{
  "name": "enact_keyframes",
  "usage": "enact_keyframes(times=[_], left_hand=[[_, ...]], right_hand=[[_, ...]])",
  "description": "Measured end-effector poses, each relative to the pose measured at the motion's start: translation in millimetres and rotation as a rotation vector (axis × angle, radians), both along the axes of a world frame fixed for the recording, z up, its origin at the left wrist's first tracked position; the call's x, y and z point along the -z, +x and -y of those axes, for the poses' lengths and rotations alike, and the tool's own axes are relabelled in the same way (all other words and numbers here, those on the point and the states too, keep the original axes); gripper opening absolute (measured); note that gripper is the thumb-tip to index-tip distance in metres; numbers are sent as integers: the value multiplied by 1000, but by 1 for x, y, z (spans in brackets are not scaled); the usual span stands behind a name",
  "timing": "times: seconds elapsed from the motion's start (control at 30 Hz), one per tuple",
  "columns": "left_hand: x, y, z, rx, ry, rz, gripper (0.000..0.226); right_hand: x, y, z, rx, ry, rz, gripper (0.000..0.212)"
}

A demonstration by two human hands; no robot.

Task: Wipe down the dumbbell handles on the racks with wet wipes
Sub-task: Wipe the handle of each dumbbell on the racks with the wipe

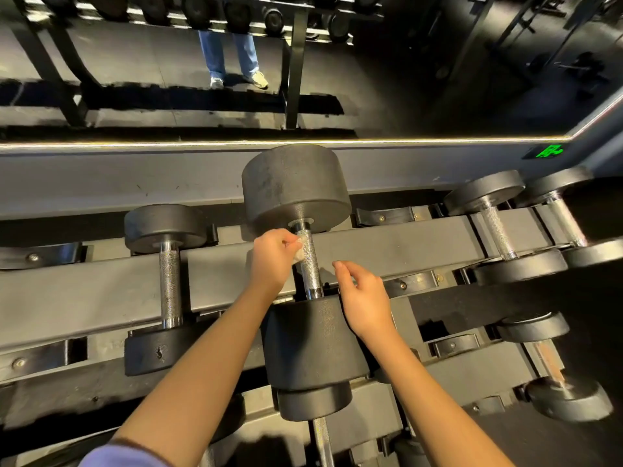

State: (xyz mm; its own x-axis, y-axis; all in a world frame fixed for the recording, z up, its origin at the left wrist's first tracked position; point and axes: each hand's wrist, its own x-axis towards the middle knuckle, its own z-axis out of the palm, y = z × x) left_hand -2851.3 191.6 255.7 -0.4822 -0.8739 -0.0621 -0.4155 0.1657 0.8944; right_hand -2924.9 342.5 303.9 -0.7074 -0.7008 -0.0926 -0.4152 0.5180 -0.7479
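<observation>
In the head view, the left hand [271, 257] pinches a small crumpled wet wipe [300, 251] and presses it on the left side of the handle [309, 264] of the large dumbbell [296, 187], close to its far head. This dumbbell lies in the middle of the rack [387, 244], across the rails. The right hand [365, 294] holds nothing. Its fingers are loosely curled and it hovers just beside the near end of the handle, above the near head.

I think some things can go wrong from here. The wipe is small, so the rough knurled steel may tear it or pull it out of the pinch, and then it can fall between the rails. The wipe touches only one side, so the underside of the handle may stay dirty if the hand does not go around it. A strong push may also roll the dumbbell in its cradle and catch the fingers against the head.

The rack has dark, scuffed metal rails with black cradles. A smaller dumbbell [170, 274] lies to the left and more dumbbells [499, 227] to the right. Behind the rack is a mirror [404, 79] with a light strip [168, 143] under it. The mirror shows a rack and the legs [229, 55] of a person. A green sign [547, 151] glows at the right.
</observation>
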Motion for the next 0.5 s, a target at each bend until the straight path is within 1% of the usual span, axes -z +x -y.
enact_keyframes(times=[0.1, 0.17, 0.23, 0.3, 0.37, 0.43, 0.5], left_hand=[[2, 11, -14, 105, 12, 8, 9], [1, 15, -18, 131, -11, 33, 8], [-2, 11, -15, 81, 5, 22, 9], [-9, 4, -11, -8, 40, -42, 9], [-10, -3, -7, -56, 34, -53, 7], [-9, -3, -8, -33, 27, -10, 7], [-5, 2, -13, 36, 70, 28, 9]], right_hand=[[-2, 0, -1, -12, 14, -6, 33], [-4, 1, -1, -15, 11, -3, 33], [-5, 2, -1, -12, 8, -4, 33], [-4, 2, -1, -5, 4, -4, 33], [-2, 2, -1, 3, -11, 2, 32], [-2, 1, -1, 2, -13, -2, 31], [-2, 0, -1, 3, -13, -6, 31]])
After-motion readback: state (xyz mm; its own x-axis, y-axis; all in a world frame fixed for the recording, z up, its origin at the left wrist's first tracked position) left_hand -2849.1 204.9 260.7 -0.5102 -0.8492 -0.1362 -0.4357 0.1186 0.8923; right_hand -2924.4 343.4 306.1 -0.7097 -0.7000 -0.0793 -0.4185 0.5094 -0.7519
